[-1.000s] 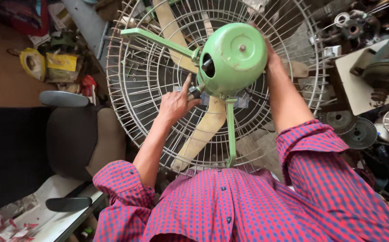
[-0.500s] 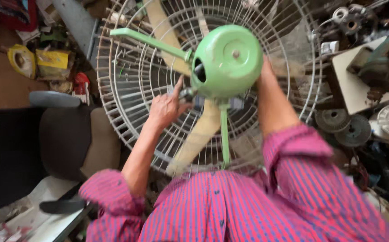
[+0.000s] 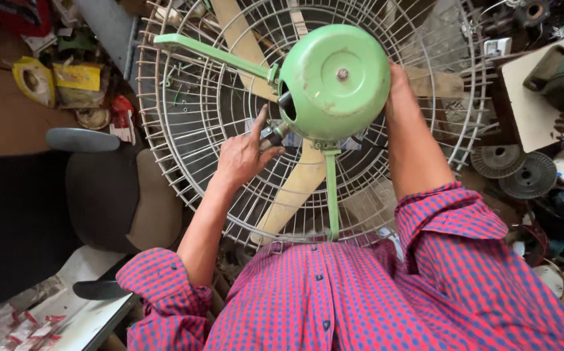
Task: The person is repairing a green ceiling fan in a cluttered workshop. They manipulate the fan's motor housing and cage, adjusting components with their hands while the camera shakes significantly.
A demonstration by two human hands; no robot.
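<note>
A large fan lies face down in front of me, its round wire guard (image 3: 184,149) filling the middle of the view. A domed green motor housing (image 3: 334,81) sits at the centre, held by green struts (image 3: 210,55). Pale wooden-coloured blades (image 3: 292,195) show through the wires. My left hand (image 3: 243,156) rests at the left underside of the housing, fingers pinching a small metal part there. My right hand (image 3: 396,81) is pressed against the housing's right side, mostly hidden behind it. My red and blue checked shirt (image 3: 360,292) fills the bottom.
A dark office chair (image 3: 110,195) with a grey armrest stands at the left. Yellow packets and clutter (image 3: 54,81) lie at the top left. Round metal discs (image 3: 522,172) and machine parts crowd the right. A white surface (image 3: 67,318) shows at the bottom left.
The view has shifted closer over the fan. My left hand has stayed at the left underside of the green housing with small finger movement; my right hand keeps bracing the right side.
</note>
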